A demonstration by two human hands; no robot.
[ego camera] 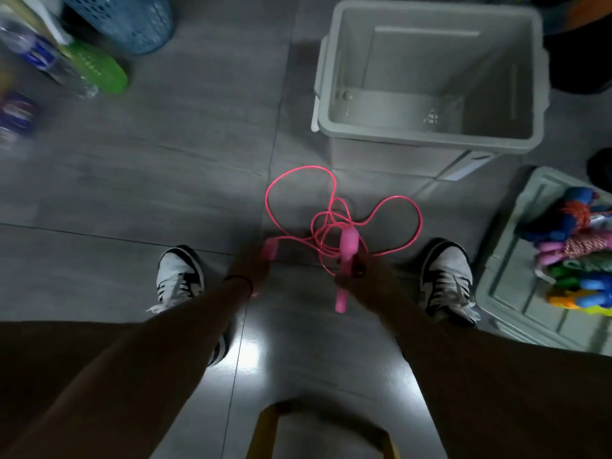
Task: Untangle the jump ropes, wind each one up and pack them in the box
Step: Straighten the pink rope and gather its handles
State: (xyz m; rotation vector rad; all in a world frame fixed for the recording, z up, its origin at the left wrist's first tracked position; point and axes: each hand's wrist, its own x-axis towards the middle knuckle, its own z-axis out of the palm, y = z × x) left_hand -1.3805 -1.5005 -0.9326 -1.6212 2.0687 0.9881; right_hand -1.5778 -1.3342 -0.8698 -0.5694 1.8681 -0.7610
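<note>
Head view, looking down past both forearms to grey floor tiles. Left hand (253,260) closed around one pink plastic handle (269,249); right hand (357,270) gripping the second pink handle (347,256), its lower end poking out below the fist. Thin glowing pink jump rope cord (331,220) still loose and crossing itself in several loops on the floor, just short of the empty grey plastic storage box (427,87). Box lid (516,279) lying flat to the right of the box and nearer the person, carrying a heap of other multicoloured jump ropes (576,253), apparently still waiting. Probably the untangling stage for this first rope, nothing yet packed. Next move likely calling for drawing the handles apart to clear the crossings, then bringing them together and winding the cord before dropping it into the box.
</note>
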